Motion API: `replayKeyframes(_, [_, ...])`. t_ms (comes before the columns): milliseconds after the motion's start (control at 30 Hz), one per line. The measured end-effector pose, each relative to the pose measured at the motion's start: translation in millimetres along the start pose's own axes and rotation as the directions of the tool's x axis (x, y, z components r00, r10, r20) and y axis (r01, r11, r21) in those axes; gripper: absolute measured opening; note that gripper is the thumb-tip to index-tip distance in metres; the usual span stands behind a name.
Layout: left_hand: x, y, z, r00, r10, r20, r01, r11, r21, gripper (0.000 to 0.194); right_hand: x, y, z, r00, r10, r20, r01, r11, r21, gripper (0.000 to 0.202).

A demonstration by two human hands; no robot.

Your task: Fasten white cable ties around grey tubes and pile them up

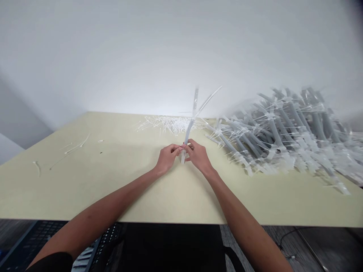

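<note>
Over the middle of the table, a grey, translucent plastic tube [189,130] stands tilted between my hands. Its upper end parts into two clear branches, and its whitish lower end [183,156] points down. My right hand [199,156] is closed on the tube near that end, thumb and fingers around it. From the other side, my left hand [166,158] pinches close against the tube at the same spot. Whatever lies between its fingertips is too small to make out. Behind the tube is a loose pile of thin white cable ties [174,124].
A large heap of similar grey tubes [272,128] with white ends and ties covers the table's right side. A few loose ties [76,148] and a short curved piece [37,168] lie left. A wall [141,56] rises behind the table [113,181]; a dark crate [31,241] stands below.
</note>
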State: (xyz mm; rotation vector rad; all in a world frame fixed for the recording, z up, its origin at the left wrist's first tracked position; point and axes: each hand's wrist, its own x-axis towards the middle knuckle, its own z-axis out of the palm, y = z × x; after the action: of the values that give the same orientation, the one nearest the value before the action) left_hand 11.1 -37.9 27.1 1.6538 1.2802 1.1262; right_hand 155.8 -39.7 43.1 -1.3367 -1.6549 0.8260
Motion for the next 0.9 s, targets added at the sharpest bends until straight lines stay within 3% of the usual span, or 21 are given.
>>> replayKeyframes(233, [1, -4, 0.9, 1.0, -0.003, -0.026, 0.002, 1.0, -0.015, 0.025, 1, 4, 3, 0.997, 0.069, 0.036, -0.075, 0.973, 0.216, 0.027])
replayKeyframes(433, [7, -10, -0.8, 0.995, -0.093, 0.034, 0.098, 0.976, -0.197, 0.027, 3, 5, 0, 0.989, 0.064, 0.135, -0.105, 0.939, 0.327, 0.032])
replayKeyframes(667, [6, -11, -9.9, 0.974, -0.064, 0.217, 0.168, 0.849, -0.502, 0.035, 4, 5, -1, 0.991, 0.06, 0.119, -0.095, 0.947, 0.306, 0.029])
replayKeyframes(900, [5, -15, -14.0, 0.962, -0.077, 0.262, 0.215, 0.807, -0.55, 0.031, 3, 3, -1, 0.99, 0.08, 0.114, -0.109, 0.954, 0.28, 0.029])
